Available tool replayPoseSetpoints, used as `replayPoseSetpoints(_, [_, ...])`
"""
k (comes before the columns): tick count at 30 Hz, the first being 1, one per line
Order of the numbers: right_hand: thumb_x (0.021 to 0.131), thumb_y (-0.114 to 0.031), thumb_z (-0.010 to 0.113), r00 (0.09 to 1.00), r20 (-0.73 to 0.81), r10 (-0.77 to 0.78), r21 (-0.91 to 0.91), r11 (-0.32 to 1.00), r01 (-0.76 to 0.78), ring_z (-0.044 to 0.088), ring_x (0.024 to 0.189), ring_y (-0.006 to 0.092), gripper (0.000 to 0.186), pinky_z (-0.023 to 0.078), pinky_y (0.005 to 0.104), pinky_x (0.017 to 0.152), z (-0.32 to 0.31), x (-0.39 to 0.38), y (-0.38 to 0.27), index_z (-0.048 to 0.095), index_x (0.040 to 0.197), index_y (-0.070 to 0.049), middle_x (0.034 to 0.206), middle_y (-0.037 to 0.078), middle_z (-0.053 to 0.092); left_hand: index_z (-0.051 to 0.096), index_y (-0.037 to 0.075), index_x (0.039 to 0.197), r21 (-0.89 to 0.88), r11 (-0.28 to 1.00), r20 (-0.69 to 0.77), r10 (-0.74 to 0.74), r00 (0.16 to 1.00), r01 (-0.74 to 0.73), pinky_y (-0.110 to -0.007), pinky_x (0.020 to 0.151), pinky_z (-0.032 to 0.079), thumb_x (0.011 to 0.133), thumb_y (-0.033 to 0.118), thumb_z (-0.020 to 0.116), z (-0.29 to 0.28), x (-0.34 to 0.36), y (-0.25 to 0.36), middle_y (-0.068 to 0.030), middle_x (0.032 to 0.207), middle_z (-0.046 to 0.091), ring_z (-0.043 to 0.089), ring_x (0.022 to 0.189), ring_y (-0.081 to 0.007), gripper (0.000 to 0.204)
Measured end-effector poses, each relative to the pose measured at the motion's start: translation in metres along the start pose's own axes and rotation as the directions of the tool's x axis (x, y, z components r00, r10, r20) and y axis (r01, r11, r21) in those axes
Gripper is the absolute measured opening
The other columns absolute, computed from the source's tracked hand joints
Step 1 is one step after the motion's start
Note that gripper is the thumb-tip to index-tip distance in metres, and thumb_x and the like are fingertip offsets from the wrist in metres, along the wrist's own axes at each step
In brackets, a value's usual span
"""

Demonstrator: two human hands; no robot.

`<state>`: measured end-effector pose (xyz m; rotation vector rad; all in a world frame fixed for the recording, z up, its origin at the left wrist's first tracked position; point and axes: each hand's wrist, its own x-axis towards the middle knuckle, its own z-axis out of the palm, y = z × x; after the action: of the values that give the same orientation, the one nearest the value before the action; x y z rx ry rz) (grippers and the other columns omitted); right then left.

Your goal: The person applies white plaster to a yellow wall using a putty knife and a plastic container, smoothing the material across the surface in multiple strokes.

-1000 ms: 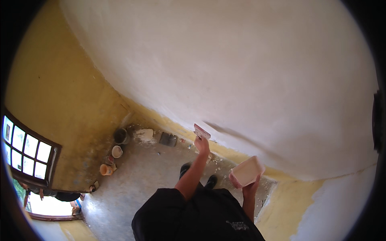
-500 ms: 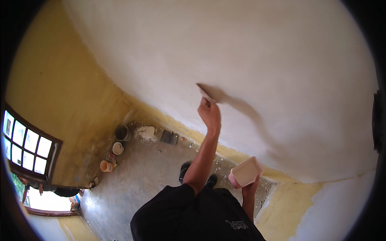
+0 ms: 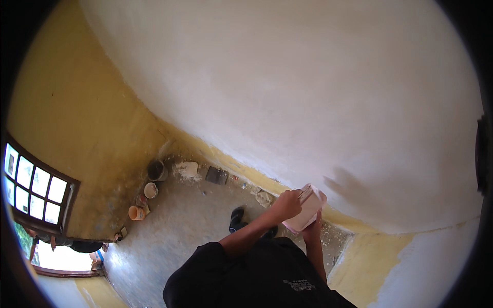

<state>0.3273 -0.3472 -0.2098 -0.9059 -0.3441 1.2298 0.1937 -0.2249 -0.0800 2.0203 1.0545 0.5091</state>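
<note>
My left hand (image 3: pixel 288 205) is closed round a putty knife (image 3: pixel 306 194), whose blade lies at the upper part of a shallow pinkish tub (image 3: pixel 309 211). My right hand (image 3: pixel 313 229) holds that tub from below and its right side; the tub is tilted, and most of the right fingers are hidden behind it. Beyond both hands rises a wall (image 3: pixel 287 97) coated white, with the shadow of my hands on it to the right of the tub.
A yellow strip (image 3: pixel 226 155) runs along the wall's foot. Buckets (image 3: pixel 150 190) and an orange tub (image 3: pixel 136 212) stand by the left wall. A dark square board (image 3: pixel 216 175) and white powdery debris (image 3: pixel 188 170) lie on the floor. A person (image 3: pixel 67 242) shows in the left opening.
My left hand has come down from the white wall to the tub, bringing the putty knife along. The tub has shifted slightly left and up, and tilted.
</note>
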Motion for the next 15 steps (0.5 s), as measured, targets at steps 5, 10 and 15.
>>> replayPoseSetpoints(5, [0.101,-0.046,0.039,0.987,0.079,0.142,0.248,0.956,-0.157,0.045,0.13,0.0256,0.057,0.038,0.0425,0.108,0.042,0.001,-0.011,0.031,0.146,-0.012,0.143,0.008,0.043,0.064,-0.002,0.087,0.269,0.951,0.039,-0.169,0.985,0.152,-0.049,0.071,0.052,0.08,0.012,0.055,0.014,-0.005,0.004,-0.0248,0.078,0.065,0.065,0.078,-0.0428,0.017])
replayPoseSetpoints(10, [0.101,-0.047,0.039,0.972,0.06,0.228,0.204,0.95,-0.235,0.045,0.13,0.0259,0.057,0.039,0.0423,0.108,0.034,0.009,0.003,0.033,0.146,-0.013,0.142,0.008,0.046,0.063,0.0,0.091,0.279,0.958,0.085,-0.095,0.992,0.068,-0.048,0.069,0.054,0.079,0.013,0.058,0.018,-0.014,0.008,-0.0228,0.081,0.067,0.067,0.08,-0.0388,0.018])
replayPoseSetpoints(15, [0.1,-0.048,0.04,0.973,0.06,0.221,0.182,0.956,-0.229,0.046,0.129,0.0257,0.058,0.039,0.0423,0.107,0.06,0.006,-0.013,0.033,0.146,-0.012,0.142,0.008,0.046,0.064,0.0,0.09,0.292,0.948,-0.011,-0.129,0.992,0.127,-0.046,0.067,0.054,0.079,0.012,0.057,0.0,-0.017,-0.002,-0.0218,0.077,0.067,0.067,0.075,-0.0389,0.017])
